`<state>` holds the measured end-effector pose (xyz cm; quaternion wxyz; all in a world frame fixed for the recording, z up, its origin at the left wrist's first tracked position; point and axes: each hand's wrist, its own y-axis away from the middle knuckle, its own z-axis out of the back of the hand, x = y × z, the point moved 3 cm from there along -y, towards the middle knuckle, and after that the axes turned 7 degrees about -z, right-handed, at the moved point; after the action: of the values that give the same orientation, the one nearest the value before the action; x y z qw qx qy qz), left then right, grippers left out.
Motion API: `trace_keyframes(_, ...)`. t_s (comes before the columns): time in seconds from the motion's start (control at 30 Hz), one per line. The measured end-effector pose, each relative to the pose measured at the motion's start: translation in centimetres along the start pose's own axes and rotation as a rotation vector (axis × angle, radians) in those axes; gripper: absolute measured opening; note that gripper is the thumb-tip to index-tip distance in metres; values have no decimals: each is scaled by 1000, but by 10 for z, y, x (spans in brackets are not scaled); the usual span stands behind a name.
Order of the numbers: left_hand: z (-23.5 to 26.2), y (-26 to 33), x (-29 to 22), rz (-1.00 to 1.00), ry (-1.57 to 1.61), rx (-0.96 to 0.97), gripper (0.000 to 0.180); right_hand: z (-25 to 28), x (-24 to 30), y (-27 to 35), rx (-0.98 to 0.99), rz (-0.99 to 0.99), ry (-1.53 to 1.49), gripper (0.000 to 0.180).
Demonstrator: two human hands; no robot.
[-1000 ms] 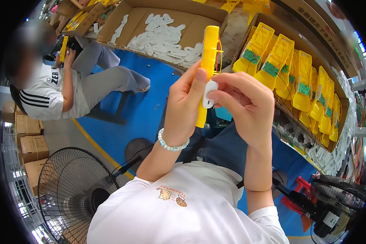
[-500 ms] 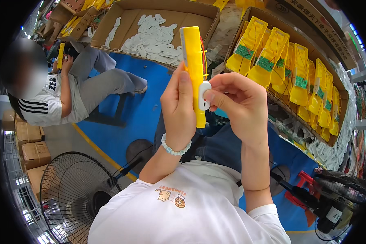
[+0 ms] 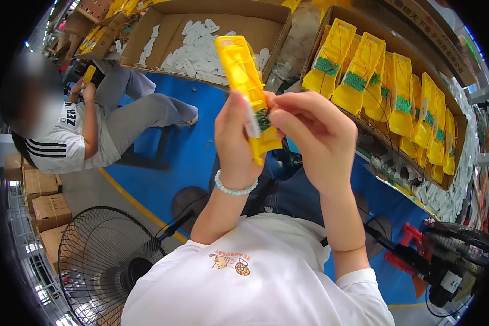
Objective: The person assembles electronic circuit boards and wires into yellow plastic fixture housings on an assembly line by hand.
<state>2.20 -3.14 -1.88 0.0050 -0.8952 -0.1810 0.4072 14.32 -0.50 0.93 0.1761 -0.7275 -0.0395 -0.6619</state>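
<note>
My left hand is wrapped round a yellow plastic housing, held up tilted with its hollow, ribbed inside showing. A green circuit board sits within the lower half of the housing. Along the housing's left edge, beside my left thumb, is a white plastic piece, partly hidden. My right hand is closed, thumb and forefinger pinched at the right edge of the housing by the circuit board. What lies between those fingertips is too small and covered to make out.
A cardboard box of white plastic pieces stands ahead. At the right, another box holds several yellow housings with boards and wires. A seated co-worker is at the left. Fans stand on both sides.
The housing has been turned from its narrow side to its open inside, showing the circuit board. The white piece has swung to the left edge, and my right fingers are now by the board.
</note>
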Motion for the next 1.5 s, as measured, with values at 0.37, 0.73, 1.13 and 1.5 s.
trace_keyframes(0.37,-8,-16,9,-162,532,387,74,-22,20,19,-150,529,737,55)
trace_keyframes(0.73,-18,17,32,11,106,201,75,16,1,49,-272,291,610,47)
trace_keyframes(1.13,-10,31,55,63,-164,239,32,122,59,19,-828,85,1319,51)
trace_keyframes(1.5,20,23,47,97,-245,150,22,105,87,-3,-477,344,1331,27)
